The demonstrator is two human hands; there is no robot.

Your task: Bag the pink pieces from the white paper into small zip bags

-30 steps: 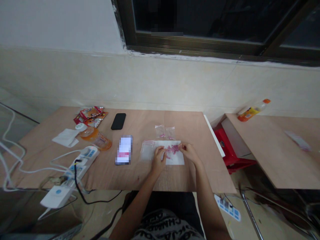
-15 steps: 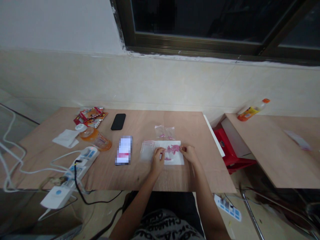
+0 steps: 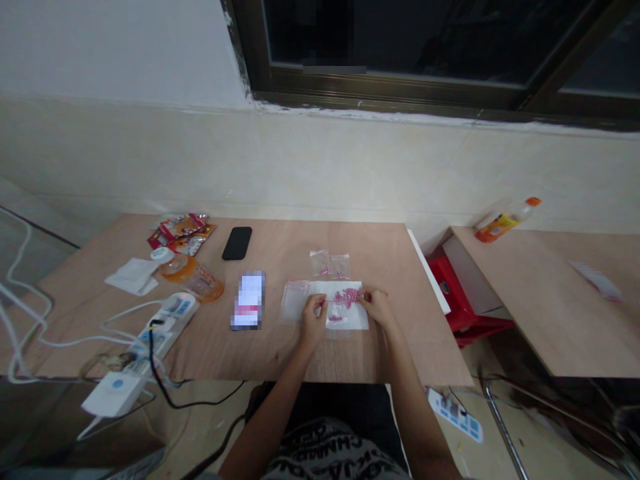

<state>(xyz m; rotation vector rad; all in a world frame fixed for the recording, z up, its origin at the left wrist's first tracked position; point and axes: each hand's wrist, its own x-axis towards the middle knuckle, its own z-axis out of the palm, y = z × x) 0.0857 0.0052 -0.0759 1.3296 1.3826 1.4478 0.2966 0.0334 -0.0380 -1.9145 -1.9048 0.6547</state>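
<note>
A white sheet (image 3: 350,317) lies on the wooden table (image 3: 280,353) with a small heap of pink beads (image 3: 346,297) on it. My left hand (image 3: 313,320) rests at the sheet's left edge, its fingers pinched together on something I cannot make out. Over the sheet's right edge sits my right hand (image 3: 376,305), fingers curled beside the beads. Just behind the sheet lie two small clear bags (image 3: 329,263) holding a few pink beads. A larger clear bag (image 3: 294,300) lies flat to the left of my left hand.
A black phone (image 3: 237,243), a lying orange bottle (image 3: 193,275), snack packets (image 3: 181,233), a tissue (image 3: 132,276) and a white power strip (image 3: 165,325) with cables fill the table's left. A second table (image 3: 550,300) to the right carries an orange bottle (image 3: 505,221); a red stool (image 3: 463,300) stands between.
My left hand has drawn slightly back and left, off the bead heap. A few beads now lie apart near the sheet's lower left. My right hand has barely moved.
</note>
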